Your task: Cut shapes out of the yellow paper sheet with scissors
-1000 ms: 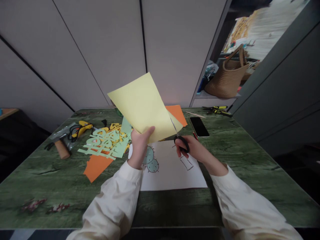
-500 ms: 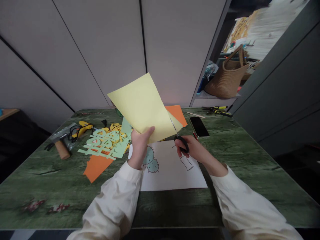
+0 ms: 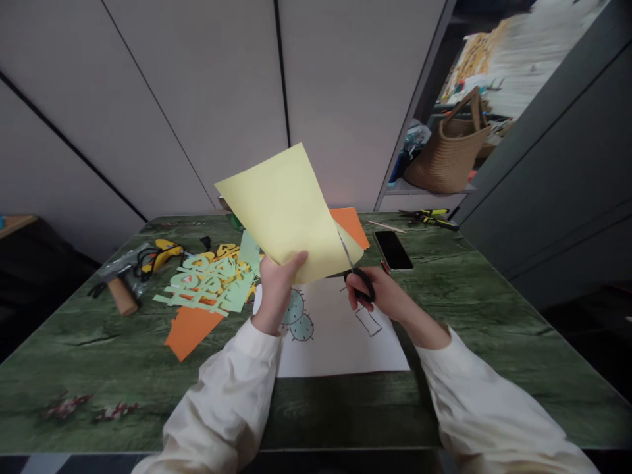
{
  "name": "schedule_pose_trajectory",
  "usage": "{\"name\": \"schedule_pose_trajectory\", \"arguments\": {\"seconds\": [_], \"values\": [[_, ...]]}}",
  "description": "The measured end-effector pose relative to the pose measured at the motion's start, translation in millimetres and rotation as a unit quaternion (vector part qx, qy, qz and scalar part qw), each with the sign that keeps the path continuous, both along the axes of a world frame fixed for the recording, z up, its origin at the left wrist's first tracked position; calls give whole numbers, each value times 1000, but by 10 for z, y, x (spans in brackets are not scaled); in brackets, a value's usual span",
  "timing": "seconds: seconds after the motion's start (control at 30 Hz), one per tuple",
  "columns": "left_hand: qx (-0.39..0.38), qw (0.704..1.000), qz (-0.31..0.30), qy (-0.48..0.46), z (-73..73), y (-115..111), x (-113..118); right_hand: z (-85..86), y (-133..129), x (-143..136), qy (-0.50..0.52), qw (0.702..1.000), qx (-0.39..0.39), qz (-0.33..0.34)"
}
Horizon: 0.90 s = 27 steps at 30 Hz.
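A pale yellow sheet of paper (image 3: 276, 207) is held up above the table, gripped at its lower edge by my left hand (image 3: 280, 280), thumb on top. My right hand (image 3: 372, 289) is closed round the black handles of a pair of scissors (image 3: 359, 280). The scissor blades lie at the right side of the yellow sheet, where a cut corner flap bends away. Beneath both hands lies a white sheet (image 3: 336, 352) with a blue-green cactus drawing (image 3: 301, 326) and a pot-like outline. The raised paper covers part of the white sheet's top.
Green and yellow letter cut-outs (image 3: 212, 280) lie left, beside orange paper (image 3: 193, 329), a wooden-handled hammer (image 3: 122, 294) and a yellow glue gun (image 3: 165, 250). On the right are a phone (image 3: 394, 250), pliers (image 3: 432, 218) and a thin stick (image 3: 386, 226). More orange paper (image 3: 353, 220) lies behind.
The yellow sheet has shifted slightly right and tilted a little. More of the scissor blades shows, and the cut flap curls more. Both hands keep their hold.
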<state>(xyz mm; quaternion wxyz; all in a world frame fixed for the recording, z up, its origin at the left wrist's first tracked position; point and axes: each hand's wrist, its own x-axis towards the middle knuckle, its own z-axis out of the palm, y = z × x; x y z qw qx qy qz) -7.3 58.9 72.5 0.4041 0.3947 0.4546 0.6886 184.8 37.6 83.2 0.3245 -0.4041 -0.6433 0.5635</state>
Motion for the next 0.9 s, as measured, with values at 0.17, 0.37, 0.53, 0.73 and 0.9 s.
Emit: {"name": "schedule_pose_trajectory", "arguments": {"seconds": [0.17,0.37,0.53,0.73,0.9], "values": [[4,1000,2,11,-11,13,-7,-7,1,0,2,1000,6,0],[-11,1000,13,10,-26,22,-9,-2,3,-3,-17,1000,18,-5],[-7,1000,15,9,-19,16,-6,1,5,7,-30,999,16,-8],[-6,1000,12,-1,-12,13,1,3,0,-1,-44,999,11,-18],[-3,1000,16,9,-33,30,-3,15,-10,-8,-43,999,18,-18]]}}
